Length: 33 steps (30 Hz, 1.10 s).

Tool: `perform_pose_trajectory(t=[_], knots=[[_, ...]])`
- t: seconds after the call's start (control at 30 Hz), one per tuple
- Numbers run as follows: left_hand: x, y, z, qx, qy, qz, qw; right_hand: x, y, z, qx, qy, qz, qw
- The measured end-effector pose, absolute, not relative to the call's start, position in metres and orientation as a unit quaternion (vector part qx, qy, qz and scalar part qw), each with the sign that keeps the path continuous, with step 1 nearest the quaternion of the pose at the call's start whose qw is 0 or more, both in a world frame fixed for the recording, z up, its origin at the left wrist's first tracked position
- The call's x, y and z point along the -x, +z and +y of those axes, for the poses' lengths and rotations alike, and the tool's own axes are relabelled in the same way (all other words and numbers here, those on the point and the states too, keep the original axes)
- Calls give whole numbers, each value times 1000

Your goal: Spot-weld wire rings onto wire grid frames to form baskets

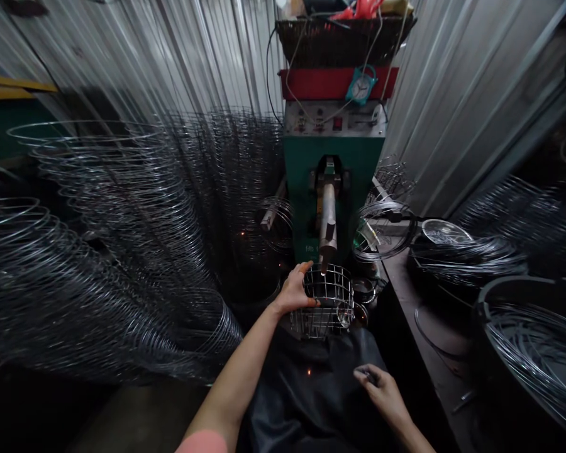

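Left fingers (305,267) grip a wire basket (329,297) at its edge; right fingers (378,372) curl well clear, pinch unclear.

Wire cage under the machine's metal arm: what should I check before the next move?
1. Left hand on the wire cage: ok, it grips the cage's left side.
2. Right hand apart from the cage: ok, it hangs over the dark cloth.
3. Metal arm touching the wire: cannot tell.
4. No sparks near the cloth: not ok, an orange speck glows against it.
5. Gloves on: not ok, both hands bare.
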<state>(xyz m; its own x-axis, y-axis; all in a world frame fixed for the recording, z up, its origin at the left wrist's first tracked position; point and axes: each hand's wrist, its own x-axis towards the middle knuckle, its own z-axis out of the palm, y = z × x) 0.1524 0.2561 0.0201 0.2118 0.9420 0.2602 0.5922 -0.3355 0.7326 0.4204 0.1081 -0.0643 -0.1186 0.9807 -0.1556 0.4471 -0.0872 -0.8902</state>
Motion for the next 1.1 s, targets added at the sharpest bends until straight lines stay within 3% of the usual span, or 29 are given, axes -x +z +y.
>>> perform_pose_trajectory(t=[0.47,0.73,0.97,1.1], knots=[[-155,28,242,-743,283,553,249,-421,-32,133,577,397,-630,337],[-133,51,267,-736,256,543,314,-402,29,274,470,220,-766,380],[-145,57,312,-749,149,603,231,-362,36,350,447,231,-850,157],[-155,54,320,-732,164,644,152,-355,35,360,502,176,-833,155]])
